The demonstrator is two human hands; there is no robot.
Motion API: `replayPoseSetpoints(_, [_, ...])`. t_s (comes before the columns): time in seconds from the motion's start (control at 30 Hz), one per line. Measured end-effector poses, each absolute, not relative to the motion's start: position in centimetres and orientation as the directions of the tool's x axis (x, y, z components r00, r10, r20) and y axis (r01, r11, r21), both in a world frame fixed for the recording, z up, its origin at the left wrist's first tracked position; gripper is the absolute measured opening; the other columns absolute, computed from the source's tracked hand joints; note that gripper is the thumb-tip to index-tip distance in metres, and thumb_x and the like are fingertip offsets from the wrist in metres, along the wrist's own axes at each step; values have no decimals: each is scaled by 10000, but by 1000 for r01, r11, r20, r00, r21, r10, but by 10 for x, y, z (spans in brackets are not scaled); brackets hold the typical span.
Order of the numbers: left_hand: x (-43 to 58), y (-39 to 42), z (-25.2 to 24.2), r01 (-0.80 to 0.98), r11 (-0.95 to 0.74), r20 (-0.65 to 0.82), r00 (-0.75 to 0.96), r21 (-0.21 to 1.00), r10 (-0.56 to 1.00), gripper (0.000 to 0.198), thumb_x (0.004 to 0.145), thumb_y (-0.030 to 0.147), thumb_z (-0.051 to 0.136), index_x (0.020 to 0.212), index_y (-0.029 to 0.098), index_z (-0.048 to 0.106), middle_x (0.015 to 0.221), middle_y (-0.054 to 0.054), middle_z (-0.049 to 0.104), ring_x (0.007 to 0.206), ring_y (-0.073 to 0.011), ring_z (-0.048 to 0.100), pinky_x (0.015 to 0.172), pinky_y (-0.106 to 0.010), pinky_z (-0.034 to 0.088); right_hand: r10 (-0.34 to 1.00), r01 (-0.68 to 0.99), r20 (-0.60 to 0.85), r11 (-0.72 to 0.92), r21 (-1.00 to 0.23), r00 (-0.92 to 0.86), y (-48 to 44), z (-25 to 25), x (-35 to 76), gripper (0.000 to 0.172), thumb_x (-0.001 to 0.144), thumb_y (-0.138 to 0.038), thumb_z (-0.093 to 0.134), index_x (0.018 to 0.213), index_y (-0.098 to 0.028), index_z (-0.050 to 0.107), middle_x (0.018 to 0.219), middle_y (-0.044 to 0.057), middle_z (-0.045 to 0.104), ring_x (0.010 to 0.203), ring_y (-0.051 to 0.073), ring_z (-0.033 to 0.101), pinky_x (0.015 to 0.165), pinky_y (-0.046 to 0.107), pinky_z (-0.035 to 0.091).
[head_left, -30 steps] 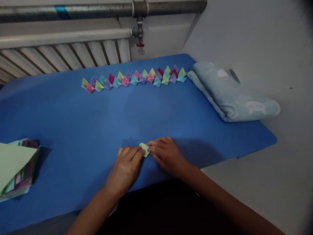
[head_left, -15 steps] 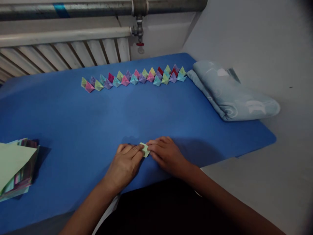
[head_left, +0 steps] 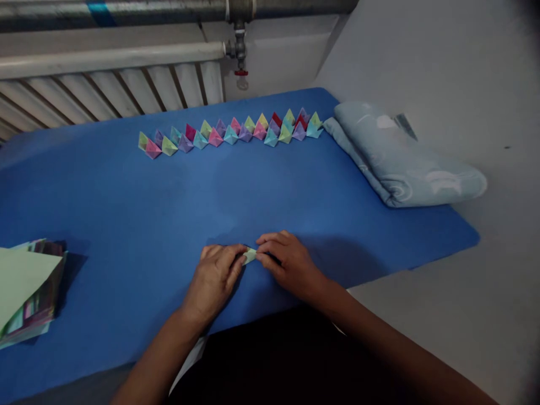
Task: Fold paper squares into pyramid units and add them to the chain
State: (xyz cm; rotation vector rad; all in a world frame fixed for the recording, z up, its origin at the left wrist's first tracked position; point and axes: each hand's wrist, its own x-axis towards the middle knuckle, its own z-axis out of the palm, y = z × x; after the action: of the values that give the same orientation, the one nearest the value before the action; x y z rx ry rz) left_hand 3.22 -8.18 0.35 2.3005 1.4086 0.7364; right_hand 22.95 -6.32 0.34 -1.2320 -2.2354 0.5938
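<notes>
A small folded piece of pale green paper is held between my two hands, low in the middle of the head view. My left hand pinches its left end between thumb and fingers. The right end is in the fingertips of my right hand, with thumb and index finger together at the tip. Parts of the paper are hidden under the fingers. Both hands are close to the blue surface.
Several small folded paper boats in many colours stand in rows at the back. A folded light blue cloth lies at the right. A stack of coloured paper sheets is at the left edge. Behind is a radiator.
The green paper now shows as a narrower shape, with less of its face visible. The fingers of my right hand have shifted and bent into a pinch at its right end.
</notes>
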Motion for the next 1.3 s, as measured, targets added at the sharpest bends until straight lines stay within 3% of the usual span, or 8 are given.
replayPoseSetpoints(0.5, [45,-78,1,750,-315,254,201,582,946,140,911,202,565,1050,203,582,945,-45,726,842,-186,669,814,-388,489,887,695,234,458,-554,-398,-64,4,221,164,904,-188,495,785,-186,608,934,66,688,863,188,596,806,344,439])
replayPoseSetpoints(1.3, [51,-75,4,809,-263,204,180,526,962,168,904,188,563,1071,171,567,865,-40,697,799,-199,654,792,-382,463,910,720,210,412,-558,-358,-64,3,216,139,870,-160,496,749,-183,560,884,72,657,861,195,567,804,336,426])
